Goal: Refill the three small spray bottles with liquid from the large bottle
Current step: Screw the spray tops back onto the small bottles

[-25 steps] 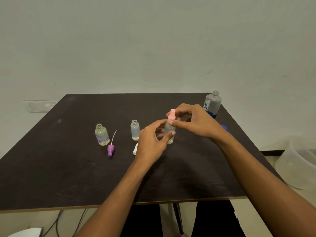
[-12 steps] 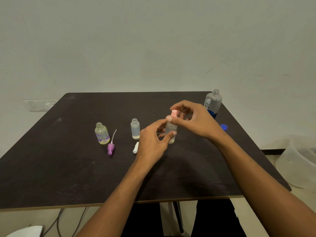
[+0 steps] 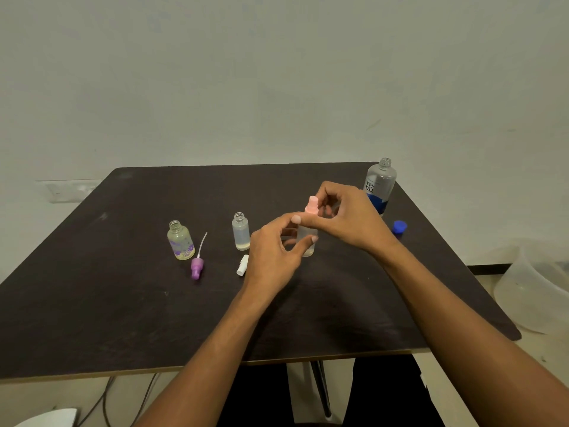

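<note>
Counter (image 3: 123, 303): dark, square top, standing against a pale wall.

Clear bottle (image 3: 308, 241): small, upright at mid-counter, between the two hands. Whether its base touches the counter cannot be told. Its liquid level is hidden by fingers.

Pink sprayer (image 3: 311, 206): seated on the clear bottle's neck, upright.

Left hand (image 3: 274, 251): thumb and fingers curled round the clear bottle's body, gripping it from the left.

Right hand (image 3: 345, 217): thumb and fingertips pinching the pink sprayer from the right, the other fingers curled above it.

Middle bottle (image 3: 241, 231): small, clear, uncapped and upright, just left of the left hand. A shallow layer of liquid shows at its bottom.

White sprayer (image 3: 242, 265): lying on the counter in front of the middle bottle, partly behind the left hand.

Yellow bottle (image 3: 180, 240): small and rounded with purple print, uncapped and upright, at the left end of the row.

Purple sprayer (image 3: 196, 266): lying just right of the yellow bottle, its dip tube pointing away from the person.

Large bottle (image 3: 380, 183): clear with a blue-and-white label, uncapped and upright at the far right corner, behind the right hand.

Blue cap (image 3: 399, 226): on the counter near the large bottle.

Tub (image 3: 532, 285): translucent, on the floor to the right of the counter.

Socket (image 3: 70, 189): on the wall at left.
</note>
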### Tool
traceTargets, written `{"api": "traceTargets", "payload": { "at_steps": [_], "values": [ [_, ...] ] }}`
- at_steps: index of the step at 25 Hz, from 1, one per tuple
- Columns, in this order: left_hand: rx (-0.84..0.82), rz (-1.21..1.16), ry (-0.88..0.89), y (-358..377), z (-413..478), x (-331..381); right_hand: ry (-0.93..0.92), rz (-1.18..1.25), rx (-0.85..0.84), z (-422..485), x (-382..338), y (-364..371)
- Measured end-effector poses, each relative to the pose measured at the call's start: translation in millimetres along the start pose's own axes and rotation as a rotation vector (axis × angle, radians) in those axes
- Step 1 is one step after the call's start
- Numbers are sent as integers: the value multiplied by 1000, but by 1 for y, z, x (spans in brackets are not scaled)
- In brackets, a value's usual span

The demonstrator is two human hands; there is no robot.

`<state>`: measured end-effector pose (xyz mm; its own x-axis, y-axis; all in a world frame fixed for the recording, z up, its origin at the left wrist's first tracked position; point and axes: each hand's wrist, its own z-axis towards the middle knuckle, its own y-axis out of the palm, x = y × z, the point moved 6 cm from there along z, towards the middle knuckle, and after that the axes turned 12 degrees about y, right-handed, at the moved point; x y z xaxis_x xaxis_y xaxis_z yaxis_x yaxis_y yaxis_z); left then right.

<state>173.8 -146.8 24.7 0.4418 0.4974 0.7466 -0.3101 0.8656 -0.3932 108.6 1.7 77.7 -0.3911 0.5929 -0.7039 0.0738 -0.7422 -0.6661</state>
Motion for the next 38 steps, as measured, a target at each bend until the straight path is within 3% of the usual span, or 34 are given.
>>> {"api": "traceTargets", "payload": {
  "at_steps": [7, 15, 21, 28, 35, 38],
  "values": [
    [-12, -20, -3, 2, -1, -1, -59, 59, -249, -1, 2, -5],
    [-10, 33, -5, 6, -2, 3, 36, 26, -4, -4, 7, -5],
    [-22, 16, 1, 6, 0, -2, -9, 116, -251, -6, 7, -10],
    [-4, 1, 11, 7, 0, 2, 1, 54, -69, -4, 8, -6],
    [-14, 1, -12, 6, 0, -3, -7, 98, -238, -6, 6, -5],
    [-10, -1, -7, 7, 1, -3, -5, 100, -214, -5, 7, -7]
  ]
}}
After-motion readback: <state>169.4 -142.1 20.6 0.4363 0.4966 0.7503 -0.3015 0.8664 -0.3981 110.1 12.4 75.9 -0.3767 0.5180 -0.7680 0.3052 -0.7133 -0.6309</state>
